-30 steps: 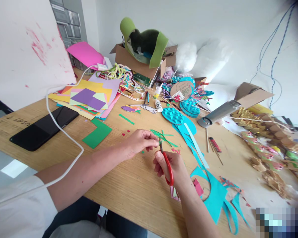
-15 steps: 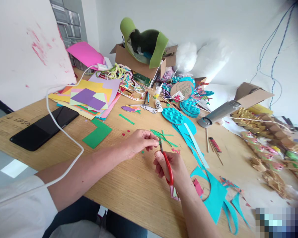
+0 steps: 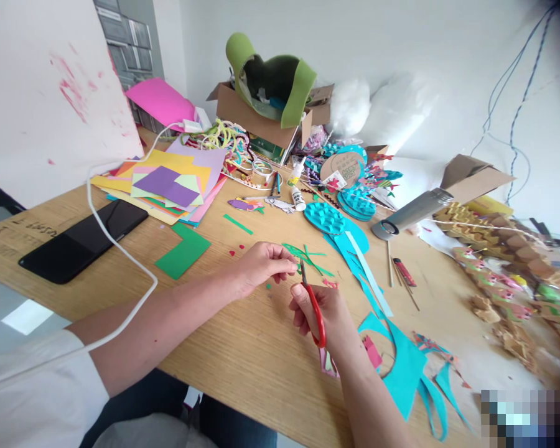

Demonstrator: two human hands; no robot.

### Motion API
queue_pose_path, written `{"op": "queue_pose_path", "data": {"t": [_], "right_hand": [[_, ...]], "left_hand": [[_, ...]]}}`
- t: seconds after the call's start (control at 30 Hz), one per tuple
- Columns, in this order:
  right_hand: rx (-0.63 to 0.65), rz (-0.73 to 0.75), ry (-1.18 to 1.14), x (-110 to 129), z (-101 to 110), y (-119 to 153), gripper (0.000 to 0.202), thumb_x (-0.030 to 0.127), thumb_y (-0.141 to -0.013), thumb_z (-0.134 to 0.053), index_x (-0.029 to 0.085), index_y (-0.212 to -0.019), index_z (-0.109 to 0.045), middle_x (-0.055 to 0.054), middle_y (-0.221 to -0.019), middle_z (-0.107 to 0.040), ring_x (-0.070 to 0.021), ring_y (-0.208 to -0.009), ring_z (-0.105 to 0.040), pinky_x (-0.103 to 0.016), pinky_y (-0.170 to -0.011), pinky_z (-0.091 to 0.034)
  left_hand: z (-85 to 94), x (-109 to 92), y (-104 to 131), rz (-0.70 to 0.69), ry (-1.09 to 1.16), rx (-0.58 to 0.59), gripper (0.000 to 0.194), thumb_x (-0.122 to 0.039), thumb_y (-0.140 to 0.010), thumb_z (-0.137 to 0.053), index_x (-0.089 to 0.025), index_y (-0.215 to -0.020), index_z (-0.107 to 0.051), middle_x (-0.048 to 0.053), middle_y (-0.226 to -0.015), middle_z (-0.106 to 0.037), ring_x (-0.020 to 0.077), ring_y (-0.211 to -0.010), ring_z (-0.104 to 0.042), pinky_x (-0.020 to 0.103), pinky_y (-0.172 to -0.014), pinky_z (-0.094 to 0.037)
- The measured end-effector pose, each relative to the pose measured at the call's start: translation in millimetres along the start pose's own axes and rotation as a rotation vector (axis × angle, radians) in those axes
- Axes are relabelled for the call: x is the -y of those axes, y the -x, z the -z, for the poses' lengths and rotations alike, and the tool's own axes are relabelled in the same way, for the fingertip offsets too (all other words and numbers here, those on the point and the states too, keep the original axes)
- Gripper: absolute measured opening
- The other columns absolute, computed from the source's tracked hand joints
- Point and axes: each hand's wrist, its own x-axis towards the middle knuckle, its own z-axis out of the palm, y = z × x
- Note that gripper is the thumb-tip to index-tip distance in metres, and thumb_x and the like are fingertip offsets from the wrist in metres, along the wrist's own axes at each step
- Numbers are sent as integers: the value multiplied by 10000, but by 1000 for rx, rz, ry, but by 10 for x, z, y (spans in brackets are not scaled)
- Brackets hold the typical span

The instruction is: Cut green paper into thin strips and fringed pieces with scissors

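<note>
My left hand (image 3: 264, 269) is closed in a pinch above the table, thumb against fingers, on a small green paper piece (image 3: 299, 269) that is mostly hidden. Just to its right, my right hand (image 3: 329, 309) grips red-handled scissors (image 3: 314, 305), with the blades pointing up and away beside the left fingertips. Behind both hands lie narrow green paper strips (image 3: 318, 264). Tiny red paper bits (image 3: 232, 253) are left of them, and a larger green paper sheet (image 3: 184, 252) with a corner cut out rests farther left.
A black phone (image 3: 81, 242) and a white cable (image 3: 121, 246) lie on the left, near stacked coloured paper (image 3: 200, 171). Blue foam scraps (image 3: 406, 367) spread to the right. Beyond are a glue bottle (image 3: 298, 200), a grey cylinder (image 3: 413, 214), a cardboard box (image 3: 242, 109) and egg-carton pieces (image 3: 476, 230).
My left fingertips have shifted slightly left, a little away from the scissor blades. My right hand and the scissors are almost unchanged in place.
</note>
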Motion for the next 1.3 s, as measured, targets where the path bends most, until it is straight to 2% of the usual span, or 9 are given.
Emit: {"op": "queue_pose_path", "data": {"t": [0.33, 0.43, 0.6, 0.93, 1.3], "right_hand": [[-56, -26, -1, 39, 36, -8, 591, 723, -708, -559, 145, -589, -580, -28, -447, -579, -108, -345, -519, -194, -349, -358], [-63, -27, -74, 31, 58, -29, 600, 722, -761, -492, 149, -611, -586, -36, -469, -596, -112, -366, -531, -206, -384, -390], [25, -23, -174, 2, 79, -48, 646, 736, -808, -387, 157, -601, -584, -35, -460, -594, -110, -362, -527, -214, -407, -401], [132, 58, -14, -26, 68, -32, 565, 687, -779, -519, 160, -577, -536, -41, -489, -603, -125, -397, -557, -204, -393, -386], [125, 27, -4, -19, 45, -27, 566, 692, -758, -540, 151, -594, -566, -27, -463, -580, -115, -370, -530, -199, -360, -380]], "left_hand": [[4, 3, 3, -17, -38, 11, 120, -227, -623, -663, -128, -681, -626, -12, -597, -590, 79, -536, -508, 241, -557, -372], [1, -6, 5, -12, -11, 21, 129, -236, -630, -676, -127, -684, -634, -8, -609, -601, 77, -544, -513, 244, -573, -377], [4, -11, -2, 23, 24, 22, 144, -228, -622, -698, -121, -697, -637, 4, -634, -618, 75, -546, -516, 242, -572, -374], [33, 3, -19, 3, -31, 22, 144, -242, -618, -670, -126, -691, -626, -16, -562, -564, 84, -521, -500, 232, -537, -374], [32, -17, -11, -16, -136, 57, 110, -229, -621, -639, -131, -664, -616, -20, -560, -552, 87, -548, -497, 221, -531, -371]]}}
